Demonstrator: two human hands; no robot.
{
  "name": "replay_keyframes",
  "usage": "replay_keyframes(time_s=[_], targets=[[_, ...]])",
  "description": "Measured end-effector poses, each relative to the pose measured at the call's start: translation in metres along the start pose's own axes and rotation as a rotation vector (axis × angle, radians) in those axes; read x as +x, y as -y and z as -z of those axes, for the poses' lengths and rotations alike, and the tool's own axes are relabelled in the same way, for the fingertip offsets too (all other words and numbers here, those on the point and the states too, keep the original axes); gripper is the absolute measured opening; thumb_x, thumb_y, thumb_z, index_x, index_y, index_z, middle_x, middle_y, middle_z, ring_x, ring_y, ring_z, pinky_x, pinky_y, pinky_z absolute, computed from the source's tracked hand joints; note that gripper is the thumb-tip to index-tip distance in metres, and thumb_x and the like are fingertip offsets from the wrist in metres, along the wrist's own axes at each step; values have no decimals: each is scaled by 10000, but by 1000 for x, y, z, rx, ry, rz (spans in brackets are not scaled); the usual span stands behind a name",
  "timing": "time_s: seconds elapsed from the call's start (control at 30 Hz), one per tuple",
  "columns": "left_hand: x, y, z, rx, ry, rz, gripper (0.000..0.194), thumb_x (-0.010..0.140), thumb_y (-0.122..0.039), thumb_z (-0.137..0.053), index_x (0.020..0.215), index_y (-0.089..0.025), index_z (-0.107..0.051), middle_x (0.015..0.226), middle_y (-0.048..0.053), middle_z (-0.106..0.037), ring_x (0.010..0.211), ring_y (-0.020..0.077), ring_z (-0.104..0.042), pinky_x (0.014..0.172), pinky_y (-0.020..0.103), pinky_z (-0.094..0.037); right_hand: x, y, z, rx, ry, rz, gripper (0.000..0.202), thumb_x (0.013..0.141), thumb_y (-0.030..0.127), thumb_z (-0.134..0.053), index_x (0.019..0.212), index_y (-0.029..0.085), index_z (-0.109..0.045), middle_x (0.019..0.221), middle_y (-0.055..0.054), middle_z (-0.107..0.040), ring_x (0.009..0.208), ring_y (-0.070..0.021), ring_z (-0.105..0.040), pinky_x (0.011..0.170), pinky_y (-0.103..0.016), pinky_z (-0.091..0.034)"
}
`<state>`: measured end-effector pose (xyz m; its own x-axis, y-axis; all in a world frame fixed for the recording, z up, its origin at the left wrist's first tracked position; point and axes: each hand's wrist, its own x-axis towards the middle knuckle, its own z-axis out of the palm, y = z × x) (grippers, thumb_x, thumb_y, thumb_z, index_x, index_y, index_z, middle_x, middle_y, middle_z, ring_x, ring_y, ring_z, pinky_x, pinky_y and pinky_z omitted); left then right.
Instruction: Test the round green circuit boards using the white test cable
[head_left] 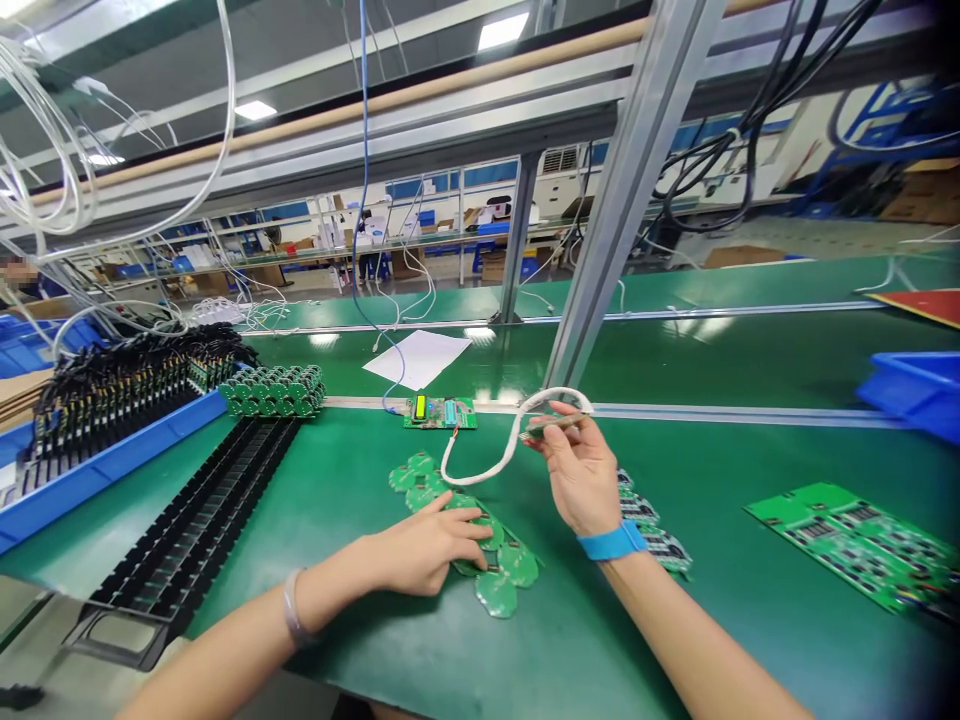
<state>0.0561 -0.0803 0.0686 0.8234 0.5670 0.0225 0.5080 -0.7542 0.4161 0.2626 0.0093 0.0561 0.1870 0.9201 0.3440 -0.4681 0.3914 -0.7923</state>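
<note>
My left hand (pixel 427 545) rests with fingers spread on a panel of green circuit boards with rounded lobes (pixel 517 563), which lies flat on the bench and is partly covered by the fingers. Above and right of that panel, my right hand (pixel 585 480) pinches a small, flat pin-tipped board (pixel 561 426). A thick white cable (pixel 480 478) loops from it to a green circuit board with a lit yellow-green display (pixel 420 407). Populated circuit boards (pixel 652 530) lie beneath my right wrist, partly hidden.
At left stand a blue bin of boards (pixel 135 450), a black slotted rack (pixel 202 500) and a stack of round-lobed boards (pixel 274 392). White paper (pixel 417 358) lies behind the display board. A metal post (pixel 622 200) rises midway. A larger board panel (pixel 855 540) and blue tray (pixel 915 390) sit right.
</note>
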Motion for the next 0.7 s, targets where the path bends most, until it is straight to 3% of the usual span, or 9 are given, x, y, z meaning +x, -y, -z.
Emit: replay_keyframes(time_s=[0.1,0.17,0.3,0.37,0.43,0.57,0.63,0.7], targets=[[-9,-1,-1,-97,-65,42,286,877,-114,-524,1124,-240,-594,1357,77,-519,1337,278,-375,1139,506,-181,2,2,-1,4,-56,50,346,721,405,-776,1015,264,-660,866,4,-645,790,-151,-618,713,-309,-536],[-14,-4,-4,-127,-77,29,289,919,-239,-579,1207,-245,-562,1371,89,-506,1328,278,-388,1147,477,-180,5,3,1,25,-137,98,352,706,399,-787,1000,263,-649,857,16,-638,766,-135,-614,712,-303,-533],[-22,-10,-7,-191,-64,-16,336,865,-335,-699,1176,-254,-602,1350,81,-528,1324,293,-393,1153,452,-176,15,6,10,43,-298,188,354,698,386,-793,978,257,-620,862,29,-629,736,-108,-598,710,-278,-525],[-20,-8,-5,-197,-89,-17,269,844,-340,-722,1088,-252,-645,1255,65,-594,1242,275,-486,1119,395,-275,18,6,13,17,-337,197,342,710,388,-780,973,250,-611,896,17,-632,754,-117,-598,708,-288,-527],[-13,-2,-1,-171,-182,47,270,872,-313,-677,1128,-244,-624,1186,73,-606,1133,254,-554,1028,352,-388,16,5,12,-8,-319,177,339,714,394,-772,973,246,-610,911,3,-633,776,-134,-602,698,-301,-528],[18,21,8,-74,-411,283,637,889,-258,-609,1439,-214,-292,1364,152,-410,1015,257,-571,888,384,-453,3,4,0,-3,-162,91,353,717,411,-771,1003,269,-621,877,5,-625,770,-148,-600,667,-302,-527],[33,34,15,-37,-399,306,526,878,-257,-636,1359,-246,-426,1291,104,-489,936,234,-600,836,343,-465,-4,5,-5,9,-65,37,345,718,419,-774,1003,286,-632,867,7,-622,775,-152,-595,651,-295,-527],[41,49,23,6,-349,309,240,890,-229,-625,1129,-247,-614,1073,57,-605,885,219,-614,801,300,-463,-7,8,-7,18,15,-21,337,714,424,-780,995,295,-644,854,5,-625,767,-154,-588,630,-285,-523]])
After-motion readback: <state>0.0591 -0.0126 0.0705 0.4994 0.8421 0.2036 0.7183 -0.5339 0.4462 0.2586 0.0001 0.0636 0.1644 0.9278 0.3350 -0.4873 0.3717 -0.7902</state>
